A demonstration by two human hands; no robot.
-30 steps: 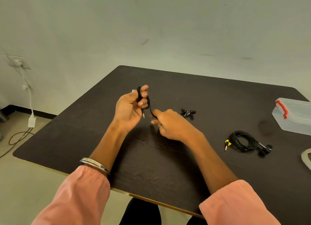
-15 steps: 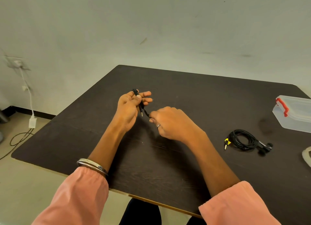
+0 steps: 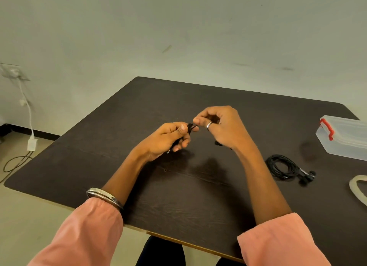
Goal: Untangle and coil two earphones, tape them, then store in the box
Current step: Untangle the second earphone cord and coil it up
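Here, a black earphone cord [image 3: 190, 126] is pinched between the left hand [image 3: 168, 138] and right hand [image 3: 222, 126] (fingers curled); loosened grip could unravel the coil.

Place: a plain, sparsely furnished room, perhaps an office or workroom.
Walls: a bare pale wall [image 3: 178, 27] with scuff marks.
Furniture: a dark wooden table [image 3: 178, 186].
Power: a wall socket [image 3: 12, 72] with a white charger cable [image 3: 29, 116] hanging to the floor [image 3: 19, 216].
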